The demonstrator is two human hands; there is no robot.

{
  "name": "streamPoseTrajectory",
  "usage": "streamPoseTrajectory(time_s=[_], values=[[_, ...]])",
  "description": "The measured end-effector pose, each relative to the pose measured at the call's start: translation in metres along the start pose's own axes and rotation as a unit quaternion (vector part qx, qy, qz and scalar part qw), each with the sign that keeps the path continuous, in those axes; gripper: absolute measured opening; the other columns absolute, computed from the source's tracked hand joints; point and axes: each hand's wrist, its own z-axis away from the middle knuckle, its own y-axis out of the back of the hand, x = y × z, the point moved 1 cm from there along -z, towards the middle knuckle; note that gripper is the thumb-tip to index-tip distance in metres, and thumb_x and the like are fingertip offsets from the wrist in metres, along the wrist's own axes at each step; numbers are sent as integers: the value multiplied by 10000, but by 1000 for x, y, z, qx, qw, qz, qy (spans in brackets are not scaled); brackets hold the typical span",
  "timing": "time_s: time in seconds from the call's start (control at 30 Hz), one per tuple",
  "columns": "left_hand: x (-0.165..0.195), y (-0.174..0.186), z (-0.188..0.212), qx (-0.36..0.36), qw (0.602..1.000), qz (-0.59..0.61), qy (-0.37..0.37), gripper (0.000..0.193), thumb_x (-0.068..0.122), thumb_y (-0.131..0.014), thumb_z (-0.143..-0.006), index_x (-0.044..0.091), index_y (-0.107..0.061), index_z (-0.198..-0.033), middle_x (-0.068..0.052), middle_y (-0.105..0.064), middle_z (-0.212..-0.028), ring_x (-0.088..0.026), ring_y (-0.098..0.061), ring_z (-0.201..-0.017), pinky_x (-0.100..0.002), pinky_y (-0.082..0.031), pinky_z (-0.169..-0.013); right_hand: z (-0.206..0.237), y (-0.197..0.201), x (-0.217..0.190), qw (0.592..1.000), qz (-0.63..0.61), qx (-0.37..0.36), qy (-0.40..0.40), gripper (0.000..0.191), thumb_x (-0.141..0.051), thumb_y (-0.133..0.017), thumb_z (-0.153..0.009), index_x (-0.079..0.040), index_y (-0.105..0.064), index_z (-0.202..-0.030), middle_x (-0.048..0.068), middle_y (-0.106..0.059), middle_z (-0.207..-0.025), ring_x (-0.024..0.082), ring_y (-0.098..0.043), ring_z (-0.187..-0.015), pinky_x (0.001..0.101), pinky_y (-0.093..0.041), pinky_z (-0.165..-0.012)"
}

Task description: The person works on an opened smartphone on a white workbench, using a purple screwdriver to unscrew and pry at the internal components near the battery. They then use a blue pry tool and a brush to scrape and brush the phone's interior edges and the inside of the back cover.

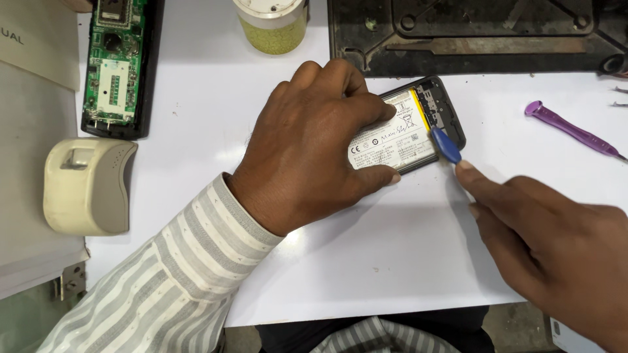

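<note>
From the head camera, the left hand [307, 140] lies palm down over an opened phone [412, 127] on the white worktop [392, 255], its fingers curled round the near and far edges and gripping the phone flat against the surface. The phone sits near the middle of the worktop, back cover off, tilted with its far end pointing up and right; its white battery [392, 137] shows past the fingertips, with a dark frame at the end. The right hand [543, 242] comes in from the lower right, closed on a blue pry tool [447, 145], whose tip touches the battery's right edge by the frame. A purple tool [569, 127] lies well apart to the right on the worktop. At top left, a green circuit board [116, 62] rests in a black casing, with a beige plastic device [88, 186] just below it. A jar [273, 25] of yellowish grains stands at the top edge, and a dark metal plate [477, 33] lies beside it to the right.
</note>
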Motion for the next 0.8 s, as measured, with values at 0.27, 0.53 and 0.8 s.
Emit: streamPoseTrajectory(time_s=[0.27, 0.53, 0.8], values=[[3, -2, 0, -8, 1000, -3, 5, 621, 393, -981, -605, 65, -773, -1089, -62, -597, -1017, -249, -535, -912, -406, -439, -754, 5, -1, 4, 1000, 18, -15, -12, 612, -287, -717, -965, -325, -555, -1554, -30, -677, -681, 112, -620, -487, 297, -519, -512], [1, -1, -1, -7, 1000, -5, 3, 615, 392, -979, -602, 62, -777, -1079, -60, -587, -1000, -246, -523, -900, -411, -428, -740, -19, 9, -4, 996, -24, 51, 70, 584, -233, -741, -934, -248, -598, -1500, 11, -675, -709, 154, -615, -478, 324, -506, -441], [2, 1, -6, -17, 1000, -2, -2, 614, 394, -972, -605, 58, -778, -1081, -56, -581, -987, -245, -518, -893, -409, -430, -730, -42, 21, -11, 942, -41, 223, 247, 444, -43, -742, -885, -52, -684, -1325, 69, -662, -746, 199, -589, -502, 351, -439, -453]])
